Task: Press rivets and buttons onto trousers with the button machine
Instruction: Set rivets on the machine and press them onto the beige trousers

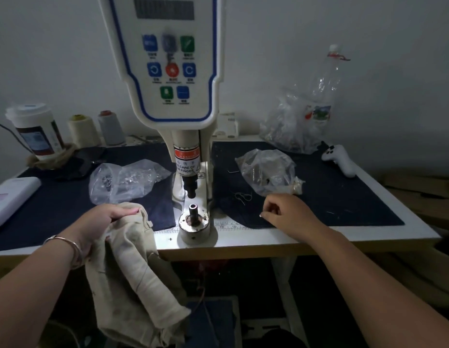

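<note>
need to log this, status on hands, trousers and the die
Left hand grips beige trousers at table edge. Right hand pinches something tiny, unclear what. Lower die bare, nothing in the way.

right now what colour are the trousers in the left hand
Beige, a pale cream-tan: the trousers, gripped by the left hand, show best in the head view.

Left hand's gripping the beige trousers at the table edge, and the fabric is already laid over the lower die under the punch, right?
Not quite. In the head view the left hand does grip the beige trousers at the table edge, but the lower die is bare; the fabric sits to its left.
</note>
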{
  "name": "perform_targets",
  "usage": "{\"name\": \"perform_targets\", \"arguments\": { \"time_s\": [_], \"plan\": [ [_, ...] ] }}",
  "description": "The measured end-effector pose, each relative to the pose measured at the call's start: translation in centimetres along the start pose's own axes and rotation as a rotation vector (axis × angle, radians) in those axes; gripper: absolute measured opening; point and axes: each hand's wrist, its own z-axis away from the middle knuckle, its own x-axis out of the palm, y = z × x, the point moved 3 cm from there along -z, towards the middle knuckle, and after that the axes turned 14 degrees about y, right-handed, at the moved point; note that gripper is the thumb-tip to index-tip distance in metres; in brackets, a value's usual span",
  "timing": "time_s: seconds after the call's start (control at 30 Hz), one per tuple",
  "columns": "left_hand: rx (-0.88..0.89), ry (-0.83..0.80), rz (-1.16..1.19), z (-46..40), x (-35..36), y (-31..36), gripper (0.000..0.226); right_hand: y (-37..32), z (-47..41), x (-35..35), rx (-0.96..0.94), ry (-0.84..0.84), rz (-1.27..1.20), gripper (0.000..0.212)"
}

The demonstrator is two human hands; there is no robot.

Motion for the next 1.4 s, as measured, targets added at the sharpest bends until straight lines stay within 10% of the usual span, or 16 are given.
{"name": "perform_targets", "arguments": {
  "time_s": [1.03, 1.4],
  "plan": [
    [-0.054, -0.003, 0.02, -0.5, -0.5, -0.7, 0.042, -0.1, -0.1, 1.3, 0.052, 0.093, -0.051, 0.015],
    [-0.01, -0.021, -0.046, 0.3, -0.1, 0.0, 0.034, -9.9, -0.4, 1.6, -0.034, 0.15, -0.617, 0.007]
  ]
}}
